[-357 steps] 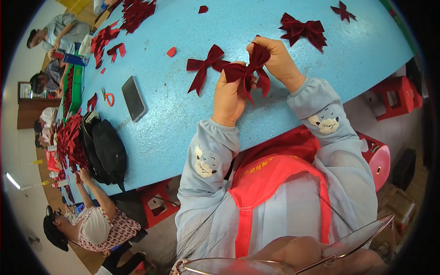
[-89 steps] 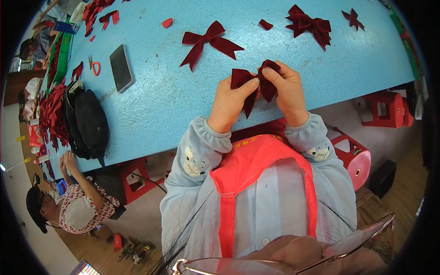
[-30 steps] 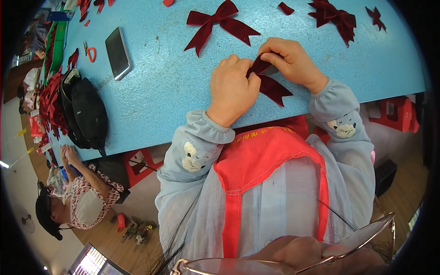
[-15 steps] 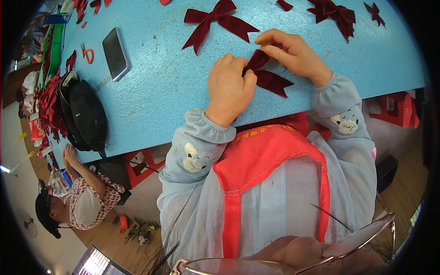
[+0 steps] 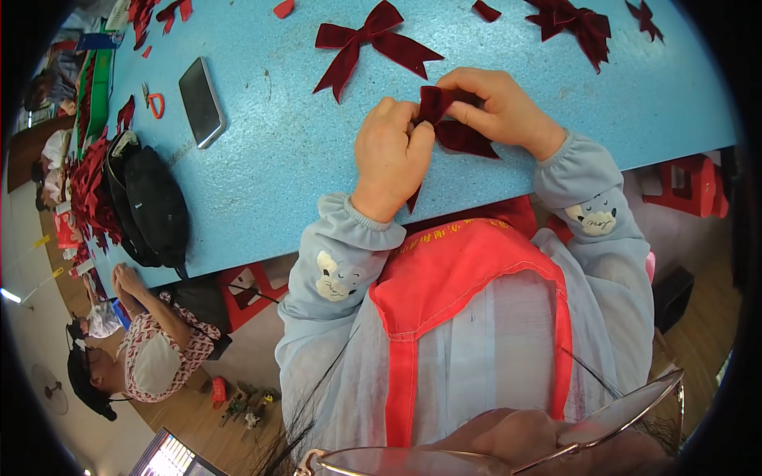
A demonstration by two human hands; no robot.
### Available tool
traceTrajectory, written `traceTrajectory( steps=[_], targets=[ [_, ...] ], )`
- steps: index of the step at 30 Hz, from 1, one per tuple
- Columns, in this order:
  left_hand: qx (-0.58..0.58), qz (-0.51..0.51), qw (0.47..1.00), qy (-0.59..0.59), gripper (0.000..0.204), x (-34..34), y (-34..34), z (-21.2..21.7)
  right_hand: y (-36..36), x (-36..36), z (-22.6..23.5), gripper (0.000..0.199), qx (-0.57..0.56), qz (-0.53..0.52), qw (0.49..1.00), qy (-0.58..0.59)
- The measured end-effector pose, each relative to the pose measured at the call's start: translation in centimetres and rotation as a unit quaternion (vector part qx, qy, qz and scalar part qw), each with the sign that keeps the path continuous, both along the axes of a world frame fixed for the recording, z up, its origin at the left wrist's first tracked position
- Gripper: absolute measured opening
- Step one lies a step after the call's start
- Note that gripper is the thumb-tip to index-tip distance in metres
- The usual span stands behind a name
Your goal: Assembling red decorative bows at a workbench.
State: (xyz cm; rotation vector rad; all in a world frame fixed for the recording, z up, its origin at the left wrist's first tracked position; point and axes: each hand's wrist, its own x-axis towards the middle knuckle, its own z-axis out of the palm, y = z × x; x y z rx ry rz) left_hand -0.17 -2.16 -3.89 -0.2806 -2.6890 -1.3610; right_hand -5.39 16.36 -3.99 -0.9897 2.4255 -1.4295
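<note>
A dark red velvet ribbon bow (image 5: pixel 459 132) lies between my hands on the blue table (image 5: pixel 270 159). My left hand (image 5: pixel 391 155) pinches its middle from the left, fingers curled over it. My right hand (image 5: pixel 496 107) grips the upper loop from the right. One ribbon tail sticks out below my left hand toward the table's near edge. A finished dark red bow (image 5: pixel 373 44) lies flat on the table just beyond my hands.
Another dark red bow (image 5: pixel 575 24) and small scraps lie at the far right. A phone (image 5: pixel 202 101) and orange scissors (image 5: pixel 153 103) sit at the left, near a black bag (image 5: pixel 151 208) and red ribbon piles. A seated person (image 5: pixel 143 349) is at lower left. Red stools stand under the table.
My hands have lifted the bow slightly and drawn together around its middle; my right hand now folds the upper loop. The view has shifted a little.
</note>
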Motion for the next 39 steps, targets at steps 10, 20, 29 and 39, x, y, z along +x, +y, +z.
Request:
traceTrajectory(
  steps=[10,20,29,39],
  targets=[
    [-0.025,-0.001,0.999,0.022,0.010,-0.1,0.3,-0.3,-1.8,1.0,-0.3,0.032,0.060,-0.077,0.981,0.168],
    [-0.021,-0.006,0.999,0.045,0.010,0.1,0.3,-0.5,-1.7,0.3,-0.6,0.026,0.107,-0.047,0.965,0.234],
    [-0.067,-0.023,0.996,0.058,0.010,-0.2,0.2,-0.8,-1.6,0.8,-1.1,0.016,0.106,-0.081,0.956,0.262],
    [-0.097,-0.018,0.991,0.089,0.011,-0.1,0.4,-1.0,-1.6,0.5,-1.4,0.020,0.110,-0.074,0.952,0.274]
  ],
)
